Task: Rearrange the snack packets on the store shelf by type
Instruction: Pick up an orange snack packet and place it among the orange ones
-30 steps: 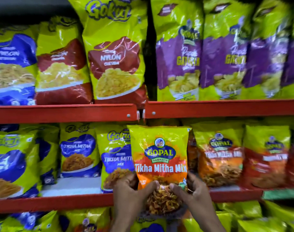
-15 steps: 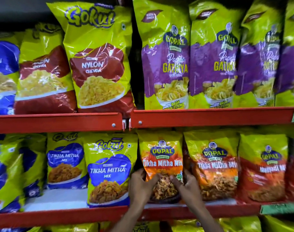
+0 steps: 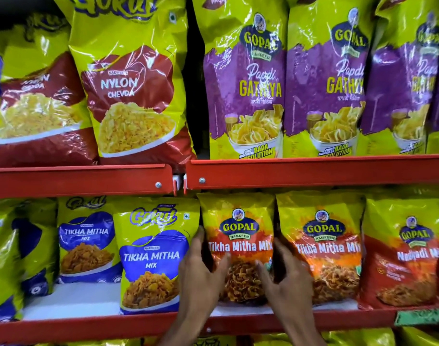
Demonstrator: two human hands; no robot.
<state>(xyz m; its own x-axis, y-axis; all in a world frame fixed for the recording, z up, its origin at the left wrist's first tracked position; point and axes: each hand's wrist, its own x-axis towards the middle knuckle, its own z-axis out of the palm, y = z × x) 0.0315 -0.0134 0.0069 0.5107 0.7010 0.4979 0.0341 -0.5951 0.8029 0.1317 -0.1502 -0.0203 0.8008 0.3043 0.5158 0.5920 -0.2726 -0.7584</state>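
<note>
An orange Gopal Tikha Mitha Mix packet (image 3: 238, 236) stands upright on the lower red shelf (image 3: 88, 328), beside a matching Gopal packet (image 3: 322, 245) on its right. My left hand (image 3: 201, 273) grips its left edge and my right hand (image 3: 285, 278) grips its right edge, thumbs on the front. To its left stands a blue Gokul Tikha Mitha Mix packet (image 3: 153, 255), with another blue one (image 3: 86, 240) further left.
A red Nadiyadi packet (image 3: 403, 255) stands at the right of the lower shelf. The upper shelf (image 3: 313, 172) holds Nylon Chevda bags (image 3: 128, 91) on the left and purple Papdi Gathiya bags (image 3: 245, 83) on the right. A bare white patch of shelf (image 3: 73, 300) shows at lower left.
The orange packet has moved from in front of the shelf back onto it, upright beside the matching one. Both hands went with it and slid up its sides. The view moved closer.
</note>
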